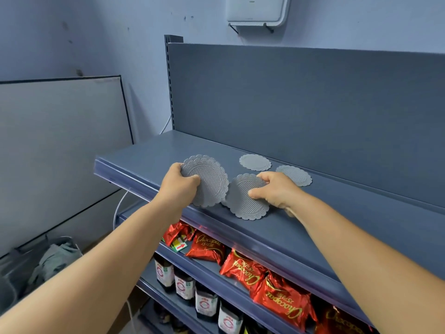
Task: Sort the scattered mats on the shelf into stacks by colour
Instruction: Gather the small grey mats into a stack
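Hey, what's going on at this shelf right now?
A person is sorting round grey mats on the top shelf. The left hand grips one mat, and the right hand holds a second mat beside it. Two more mats lie flat farther back, untouched. Red snack packets sit on the shelf below.

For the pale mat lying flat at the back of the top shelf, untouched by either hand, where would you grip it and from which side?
Probably the scalloped rim of the pale mat nearest the shelf's front edge, reached from the front and above, since the back panel blocks the far side. It lies thin and flat on the shelf, so fingers would likely need to lift or slide that edge before pinching.
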The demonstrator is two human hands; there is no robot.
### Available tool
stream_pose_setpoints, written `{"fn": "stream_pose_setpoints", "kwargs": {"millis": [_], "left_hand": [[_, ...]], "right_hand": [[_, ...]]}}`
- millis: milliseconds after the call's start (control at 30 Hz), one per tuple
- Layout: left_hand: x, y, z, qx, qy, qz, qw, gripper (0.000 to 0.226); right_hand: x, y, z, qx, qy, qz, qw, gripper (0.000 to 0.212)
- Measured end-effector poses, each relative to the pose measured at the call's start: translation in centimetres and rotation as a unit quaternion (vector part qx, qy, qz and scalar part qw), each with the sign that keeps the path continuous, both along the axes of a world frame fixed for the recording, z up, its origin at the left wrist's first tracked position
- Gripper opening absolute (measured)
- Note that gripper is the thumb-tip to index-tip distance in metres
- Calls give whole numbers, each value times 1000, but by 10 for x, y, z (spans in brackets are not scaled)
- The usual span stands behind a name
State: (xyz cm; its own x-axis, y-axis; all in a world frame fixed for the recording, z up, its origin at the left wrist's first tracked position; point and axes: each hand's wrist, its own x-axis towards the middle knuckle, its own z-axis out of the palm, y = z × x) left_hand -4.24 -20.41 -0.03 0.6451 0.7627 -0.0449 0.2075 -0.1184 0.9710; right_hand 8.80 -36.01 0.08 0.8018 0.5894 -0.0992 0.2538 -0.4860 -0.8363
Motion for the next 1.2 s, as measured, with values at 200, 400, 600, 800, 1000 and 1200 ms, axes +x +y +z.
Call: {"fn": "stream_pose_setpoints", "kwargs": {"millis": [200,400,600,800,1000,1200], "left_hand": [[6,14,0,4,-1,14,1000,19],[21,22,-3,-8,0,18,1000,19],[41,31,-5,-22,0,42,999,11],[73,18,-1,-110,-12,-17,994,15],[97,-3,7,-133,7,-136,982,22],[111,8,-1,-49,56,-112,991,24]], "right_hand": [[12,25,-6,-100,-67,11,993,36],[35,29,-7,-109,-34,21,993,33],[60,20,6,82,132,51,986,21],[84,26,12,180,180,45,966,19],[95,41,4,205,155,7,966,19],[103,50,-4,110,-1,-3,994,12]]}}
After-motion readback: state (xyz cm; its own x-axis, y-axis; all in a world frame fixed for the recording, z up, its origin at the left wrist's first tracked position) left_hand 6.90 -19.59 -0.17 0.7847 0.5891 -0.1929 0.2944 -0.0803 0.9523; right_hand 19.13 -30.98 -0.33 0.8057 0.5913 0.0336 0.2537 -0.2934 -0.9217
